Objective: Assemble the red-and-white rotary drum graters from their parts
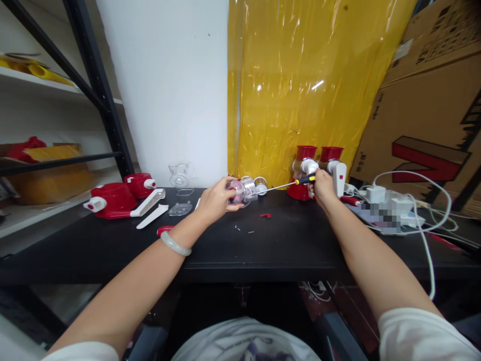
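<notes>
My left hand (221,196) is closed around a clear plastic part (248,189) with a rounded, cup-like body, held just above the black table. In my right hand (323,186) is a screwdriver (305,179) with a yellow and black handle, its long shaft pointing left. The shaft's tip reaches the open end of the clear part; whether it touches a screw there I cannot tell. Below the hands lie a small red piece (265,215) and a few tiny metal bits (251,231), perhaps screws or pins.
Red housings (112,199) and white handle pieces (152,216) lie at the left, beside clear plastic parts (180,209). Two red-and-white assembled devices (300,190) stand back right. White cables (428,240) and chargers crowd the right. A large carton (424,110) stands behind them.
</notes>
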Demonstrator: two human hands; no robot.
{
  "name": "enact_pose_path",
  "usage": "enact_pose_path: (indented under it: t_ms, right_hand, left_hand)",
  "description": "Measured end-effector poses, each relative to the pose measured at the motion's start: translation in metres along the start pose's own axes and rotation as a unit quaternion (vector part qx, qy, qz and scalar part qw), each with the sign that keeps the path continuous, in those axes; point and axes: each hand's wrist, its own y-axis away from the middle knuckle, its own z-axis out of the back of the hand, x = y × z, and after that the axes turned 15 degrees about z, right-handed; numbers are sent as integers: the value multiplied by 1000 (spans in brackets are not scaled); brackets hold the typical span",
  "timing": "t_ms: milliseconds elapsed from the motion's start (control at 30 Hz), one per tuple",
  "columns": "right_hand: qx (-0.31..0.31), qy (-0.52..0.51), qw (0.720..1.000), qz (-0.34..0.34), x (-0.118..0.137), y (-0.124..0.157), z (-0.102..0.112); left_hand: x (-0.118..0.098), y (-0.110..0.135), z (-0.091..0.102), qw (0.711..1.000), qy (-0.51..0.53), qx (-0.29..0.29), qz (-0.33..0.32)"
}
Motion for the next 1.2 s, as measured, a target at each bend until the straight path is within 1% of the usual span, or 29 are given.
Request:
enact_pose_path:
  t_ms: [300,533,667,833,1033,1200]
  right_hand:
    - [-14,1,1000,-13,2,2,-1]
    - [0,-22,999,29,11,2,0]
    - [0,-36,999,15,14,3,-1]
    - [-2,-58,998,0,13,2,-2]
    - [23,-10,1000,10,11,4,1]
    - [27,10,1000,-4,7,4,1]
  left_hand:
    - [-3,0,0,1000,18,7,3]
    - [0,1,-6,997,70,6,18]
    - [3,0,-8,996,83,16,23]
    - [1,0,-6,996,88,21,21]
    - [1,0,-6,996,84,20,21]
    - [4,0,-6,998,65,8,15]
